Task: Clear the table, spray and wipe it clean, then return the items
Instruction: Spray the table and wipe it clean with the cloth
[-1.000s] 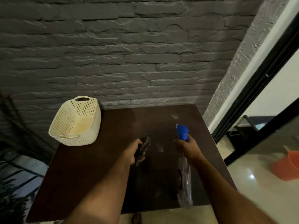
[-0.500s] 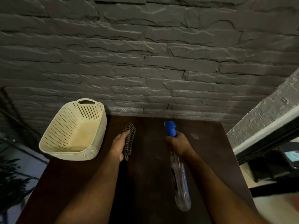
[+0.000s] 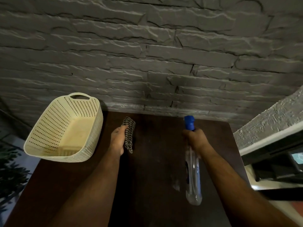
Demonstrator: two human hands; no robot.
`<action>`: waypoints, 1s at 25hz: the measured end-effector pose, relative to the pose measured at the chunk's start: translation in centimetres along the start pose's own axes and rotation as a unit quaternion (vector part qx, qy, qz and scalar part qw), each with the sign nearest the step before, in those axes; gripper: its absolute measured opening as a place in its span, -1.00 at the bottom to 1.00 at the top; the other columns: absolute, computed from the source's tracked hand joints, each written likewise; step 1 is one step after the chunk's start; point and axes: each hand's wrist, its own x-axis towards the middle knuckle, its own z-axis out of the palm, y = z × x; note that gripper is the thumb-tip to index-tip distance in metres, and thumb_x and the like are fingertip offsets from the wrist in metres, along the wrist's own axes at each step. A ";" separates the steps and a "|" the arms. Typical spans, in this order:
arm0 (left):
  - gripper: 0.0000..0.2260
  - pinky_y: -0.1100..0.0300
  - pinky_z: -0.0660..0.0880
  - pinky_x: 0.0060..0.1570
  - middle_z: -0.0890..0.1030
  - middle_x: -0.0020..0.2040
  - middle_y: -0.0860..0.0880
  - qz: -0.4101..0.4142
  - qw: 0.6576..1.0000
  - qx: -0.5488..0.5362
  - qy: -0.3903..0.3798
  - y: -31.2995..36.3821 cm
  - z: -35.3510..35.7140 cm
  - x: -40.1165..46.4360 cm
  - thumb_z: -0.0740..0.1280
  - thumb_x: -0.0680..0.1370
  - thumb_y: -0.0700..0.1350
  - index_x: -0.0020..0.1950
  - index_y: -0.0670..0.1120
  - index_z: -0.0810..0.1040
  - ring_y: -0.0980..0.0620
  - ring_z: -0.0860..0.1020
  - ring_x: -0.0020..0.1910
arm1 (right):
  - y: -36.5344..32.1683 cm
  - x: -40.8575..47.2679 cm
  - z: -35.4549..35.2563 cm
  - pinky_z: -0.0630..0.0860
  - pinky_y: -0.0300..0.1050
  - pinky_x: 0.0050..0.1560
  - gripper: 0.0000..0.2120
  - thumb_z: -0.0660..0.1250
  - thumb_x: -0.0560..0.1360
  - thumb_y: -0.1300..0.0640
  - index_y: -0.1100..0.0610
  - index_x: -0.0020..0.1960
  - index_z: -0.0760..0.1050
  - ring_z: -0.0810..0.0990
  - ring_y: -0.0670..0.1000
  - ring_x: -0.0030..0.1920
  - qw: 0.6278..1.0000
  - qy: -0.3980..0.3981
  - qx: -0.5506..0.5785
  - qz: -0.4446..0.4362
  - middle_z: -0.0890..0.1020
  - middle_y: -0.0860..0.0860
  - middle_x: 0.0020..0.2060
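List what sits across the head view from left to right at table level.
basket → left hand → cloth → right hand with spray bottle

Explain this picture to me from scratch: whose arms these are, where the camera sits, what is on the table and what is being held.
There is no machine here. The camera is worn on a person's head and looks down, so the two arms are that person's own. The left hand grips a striped cloth. The right hand holds a clear spray bottle with a blue nozzle, pointed away towards the grey stone wall. Below is a dark wooden table. A cream perforated basket, which looks empty, sits at its far left corner.
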 end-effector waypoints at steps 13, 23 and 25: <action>-0.82 -0.01 0.61 -0.08 0.66 -0.07 -0.13 0.024 0.998 0.010 0.053 -1.2 1.0 -5.5 0.41 0.48 0.04 -0.05 -0.04 0.55 -0.11 0.65 -0.09 | 1.2 -5.2 0.2 0.46 -0.18 -0.45 -0.87 0.33 0.43 0.28 0.23 -0.03 0.49 0.49 -0.01 -0.46 0.990 -0.141 -0.012 0.009 0.53 0.07 -0.38; -0.72 -0.02 0.56 0.05 0.64 0.01 -0.12 0.090 0.979 0.130 0.129 -2.7 -1.2 -5.4 0.42 0.47 0.03 0.08 -0.09 0.56 -0.10 0.61 -0.07 | 3.5 -5.9 -0.9 0.51 -0.17 -0.35 -0.69 0.37 0.42 0.19 0.17 0.15 0.44 0.58 -0.02 -0.34 0.983 -0.183 -0.009 0.028 0.60 0.10 -0.21; -0.77 -0.02 0.55 0.06 0.64 -0.01 -0.09 0.120 0.956 0.223 0.151 -2.1 -0.8 -3.7 0.40 0.47 0.05 0.05 -0.04 0.58 -0.08 0.60 -0.08 | 2.4 -4.1 -0.3 0.53 -0.14 -0.32 -0.70 0.37 0.42 0.21 0.17 0.14 0.45 0.59 -0.01 -0.33 0.981 -0.195 0.007 0.007 0.61 0.11 -0.20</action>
